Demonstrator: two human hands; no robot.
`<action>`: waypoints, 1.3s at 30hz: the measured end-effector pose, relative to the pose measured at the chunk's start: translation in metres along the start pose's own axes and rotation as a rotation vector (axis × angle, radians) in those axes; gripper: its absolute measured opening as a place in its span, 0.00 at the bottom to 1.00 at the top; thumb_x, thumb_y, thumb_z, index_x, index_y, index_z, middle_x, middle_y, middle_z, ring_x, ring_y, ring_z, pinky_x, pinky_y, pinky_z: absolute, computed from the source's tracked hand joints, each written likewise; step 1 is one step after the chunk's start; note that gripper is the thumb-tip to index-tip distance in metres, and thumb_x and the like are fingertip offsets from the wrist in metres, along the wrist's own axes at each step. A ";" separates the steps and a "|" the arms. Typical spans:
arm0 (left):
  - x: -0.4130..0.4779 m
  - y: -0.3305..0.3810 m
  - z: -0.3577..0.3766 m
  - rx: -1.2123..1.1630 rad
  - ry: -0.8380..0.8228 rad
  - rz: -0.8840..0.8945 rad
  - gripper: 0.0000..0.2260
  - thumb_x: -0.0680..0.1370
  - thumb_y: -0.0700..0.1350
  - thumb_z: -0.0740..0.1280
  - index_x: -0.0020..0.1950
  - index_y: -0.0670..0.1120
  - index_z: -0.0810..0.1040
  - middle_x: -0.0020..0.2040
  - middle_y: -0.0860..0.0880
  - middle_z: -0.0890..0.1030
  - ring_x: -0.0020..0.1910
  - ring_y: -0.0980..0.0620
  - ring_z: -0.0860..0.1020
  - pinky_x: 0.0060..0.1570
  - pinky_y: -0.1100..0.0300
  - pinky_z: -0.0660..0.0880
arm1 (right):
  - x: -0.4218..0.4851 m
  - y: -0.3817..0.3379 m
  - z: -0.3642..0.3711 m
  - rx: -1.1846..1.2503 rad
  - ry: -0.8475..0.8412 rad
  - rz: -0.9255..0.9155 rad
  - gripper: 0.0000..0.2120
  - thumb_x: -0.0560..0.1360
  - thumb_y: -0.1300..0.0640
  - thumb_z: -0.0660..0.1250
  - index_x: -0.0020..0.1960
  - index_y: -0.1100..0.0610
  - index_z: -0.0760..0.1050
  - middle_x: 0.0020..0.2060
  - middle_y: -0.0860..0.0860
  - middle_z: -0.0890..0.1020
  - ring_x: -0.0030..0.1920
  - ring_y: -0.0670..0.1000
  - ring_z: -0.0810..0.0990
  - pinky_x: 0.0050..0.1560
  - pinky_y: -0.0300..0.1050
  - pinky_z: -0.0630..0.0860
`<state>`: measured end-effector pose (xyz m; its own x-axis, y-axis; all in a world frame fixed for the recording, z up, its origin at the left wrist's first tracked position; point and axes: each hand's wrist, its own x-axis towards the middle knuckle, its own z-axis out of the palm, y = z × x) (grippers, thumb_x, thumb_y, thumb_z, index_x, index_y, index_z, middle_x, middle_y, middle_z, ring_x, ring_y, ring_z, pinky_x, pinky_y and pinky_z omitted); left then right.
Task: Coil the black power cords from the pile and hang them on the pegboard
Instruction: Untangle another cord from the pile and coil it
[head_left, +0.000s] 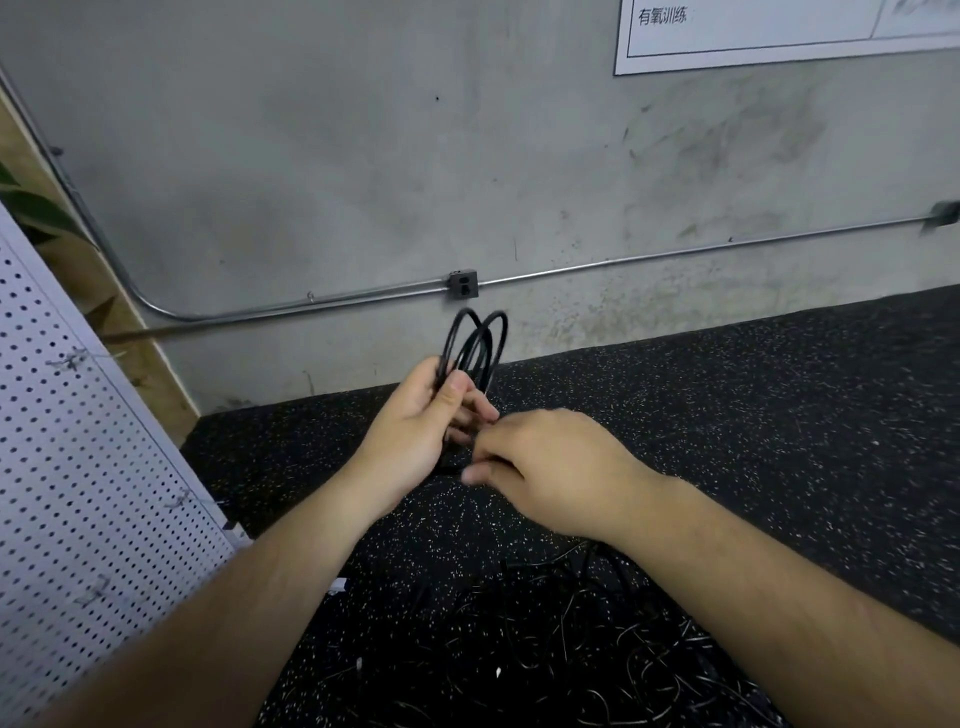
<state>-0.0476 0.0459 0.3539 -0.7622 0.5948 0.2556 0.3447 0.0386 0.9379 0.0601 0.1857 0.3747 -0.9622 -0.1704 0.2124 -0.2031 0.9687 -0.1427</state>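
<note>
The left hand (415, 421) is clamping the coiled black power cord (475, 343). The right hand (550, 467) is pinching its tail. Any slackening grip could release the loops.

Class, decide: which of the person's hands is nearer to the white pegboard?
Left. The left hand, holding the coiled cord, is closer to the pegboard at the left; the right hand lies farther right.
</note>
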 end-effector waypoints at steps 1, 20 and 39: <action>-0.001 0.000 0.001 0.031 -0.010 -0.014 0.10 0.85 0.49 0.58 0.52 0.45 0.74 0.43 0.51 0.85 0.41 0.51 0.83 0.43 0.58 0.79 | 0.001 0.001 -0.002 -0.009 0.048 0.033 0.19 0.81 0.37 0.58 0.52 0.51 0.77 0.47 0.46 0.81 0.47 0.51 0.80 0.44 0.47 0.75; 0.012 0.007 -0.025 -0.644 0.091 -0.158 0.12 0.86 0.48 0.57 0.45 0.46 0.74 0.30 0.52 0.61 0.22 0.58 0.58 0.23 0.64 0.61 | -0.007 0.061 0.025 0.905 0.261 0.455 0.08 0.85 0.54 0.60 0.49 0.53 0.74 0.33 0.46 0.77 0.32 0.47 0.79 0.47 0.59 0.83; -0.003 0.002 0.003 -0.239 0.045 -0.163 0.13 0.86 0.48 0.57 0.58 0.39 0.73 0.36 0.48 0.68 0.25 0.52 0.62 0.24 0.56 0.74 | 0.018 0.032 0.020 1.225 0.446 0.542 0.07 0.86 0.56 0.57 0.55 0.58 0.71 0.55 0.45 0.84 0.43 0.50 0.87 0.27 0.34 0.71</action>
<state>-0.0427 0.0469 0.3547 -0.8222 0.5599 0.1022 0.0810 -0.0626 0.9947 0.0327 0.2096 0.3547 -0.8800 0.4617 0.1114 -0.0803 0.0866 -0.9930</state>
